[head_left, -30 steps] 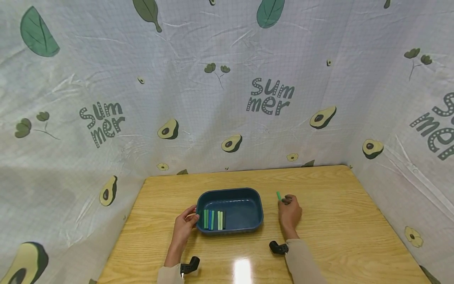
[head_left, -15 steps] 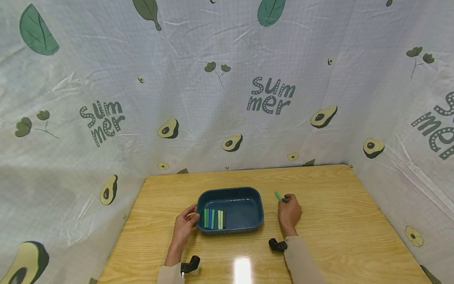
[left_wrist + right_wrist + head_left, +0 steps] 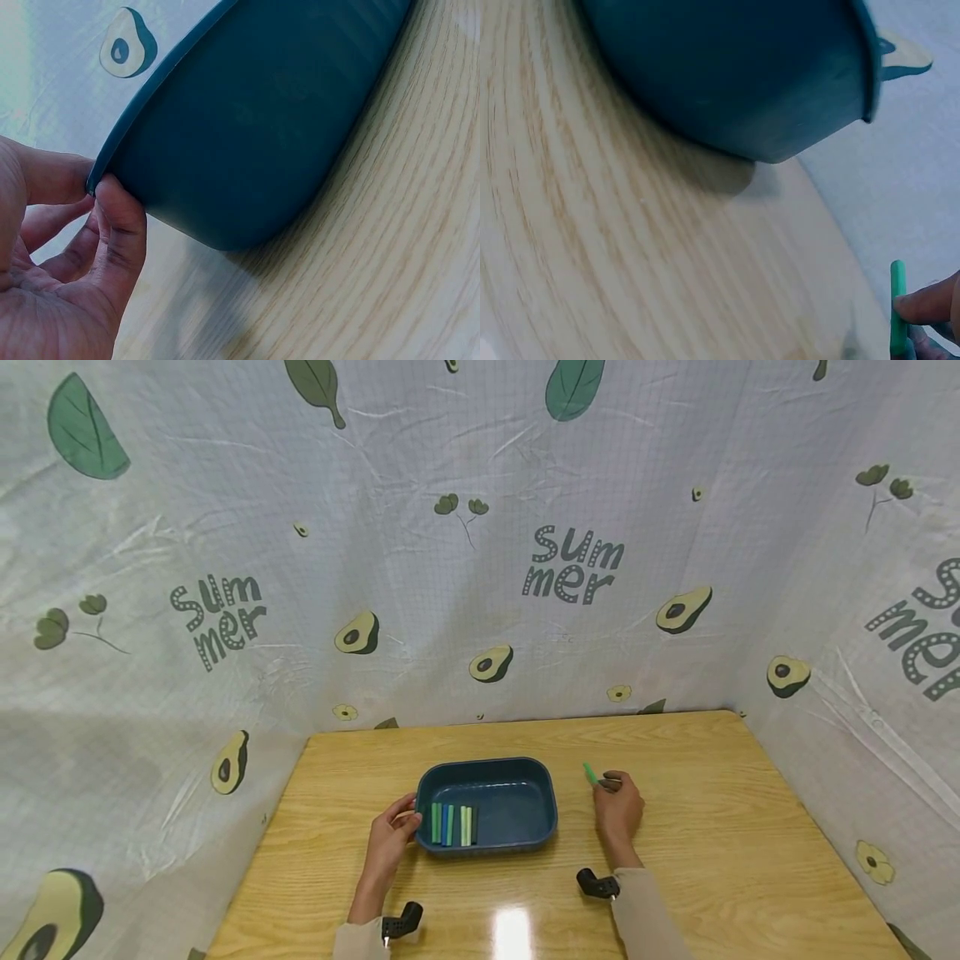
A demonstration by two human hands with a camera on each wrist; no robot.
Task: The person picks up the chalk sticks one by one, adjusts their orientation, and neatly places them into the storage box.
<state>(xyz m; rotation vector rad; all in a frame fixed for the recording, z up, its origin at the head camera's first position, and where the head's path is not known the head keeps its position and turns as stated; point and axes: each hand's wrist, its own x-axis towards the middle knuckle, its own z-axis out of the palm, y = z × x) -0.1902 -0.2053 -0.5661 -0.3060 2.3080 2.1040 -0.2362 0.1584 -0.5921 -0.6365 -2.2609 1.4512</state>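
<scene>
A dark blue tray (image 3: 517, 814) with raised sides sits on the table. My left hand (image 3: 393, 832) pinches the rim at its left end, thumb and fingertips on either side of the lip in the left wrist view. Several chalk sticks (image 3: 447, 824), green, blue and pale yellow with a dark one at the right, lie side by side in the tray's left part. To the right of the tray, my right hand (image 3: 619, 810) pinches a green chalk stick (image 3: 589, 772). In the right wrist view this green stick (image 3: 898, 292) points up from between thumb and fingers.
The wooden table (image 3: 712, 827) has bare wood on both sides of the tray. A white sheet printed with avocados (image 3: 491, 663) and lettering hangs behind the back edge and along both sides. A small black camera (image 3: 597, 883) is strapped to the right wrist.
My right hand has shifted slightly to the right with the green chalk stick, and its wrist has moved right too. The left hand and the tray stay where they were.
</scene>
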